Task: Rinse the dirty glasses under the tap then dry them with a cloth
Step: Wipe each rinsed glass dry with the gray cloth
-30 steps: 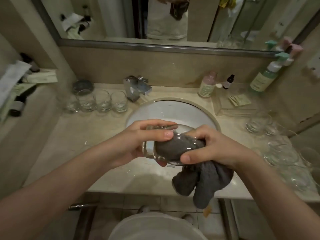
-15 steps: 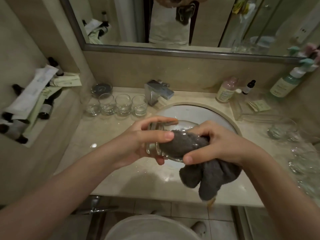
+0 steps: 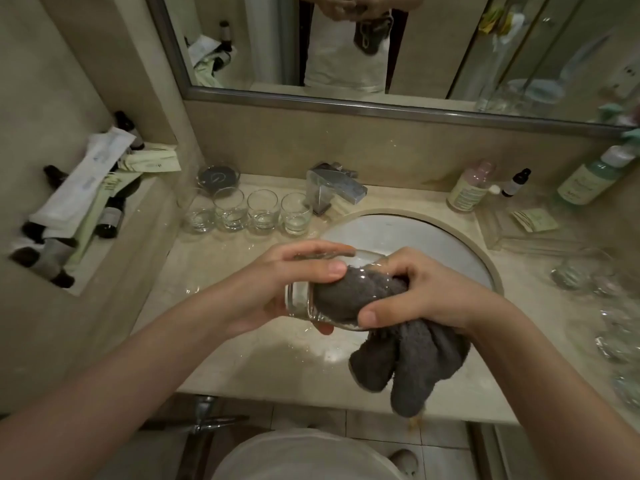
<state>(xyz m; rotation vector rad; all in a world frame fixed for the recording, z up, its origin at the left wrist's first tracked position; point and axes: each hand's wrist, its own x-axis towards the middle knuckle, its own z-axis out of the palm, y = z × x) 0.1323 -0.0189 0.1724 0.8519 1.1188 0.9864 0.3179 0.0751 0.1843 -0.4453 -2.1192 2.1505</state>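
- The left hand (image 3: 277, 289) grasps the glass (image 3: 322, 292) on its side, thumb on top and fingers under it; the right hand (image 3: 422, 292) grips the grey cloth (image 3: 408, 362), and its fingers push a part of the cloth into the mouth of the glass.
- The glass is in the air over the front edge of the counter (image 3: 277, 368), just before the sink (image 3: 415, 233); the tap (image 3: 334, 190) behind it gives no water that I can see.
- Compared with a second ago, both grips are the same; the cloth sits a little deeper, the right thumb has shifted slightly along the rim, and the view has turned more to the left.
- I judge that this glass is already rinsed and the wiping of its inside is in the middle, not finished; the outside may come after.
- Four glasses (image 3: 263, 213) stand in a row left of the tap, with a little water at the bottom; more glasses (image 3: 578, 271) lie at the right, blurred; which group is done I cannot tell.
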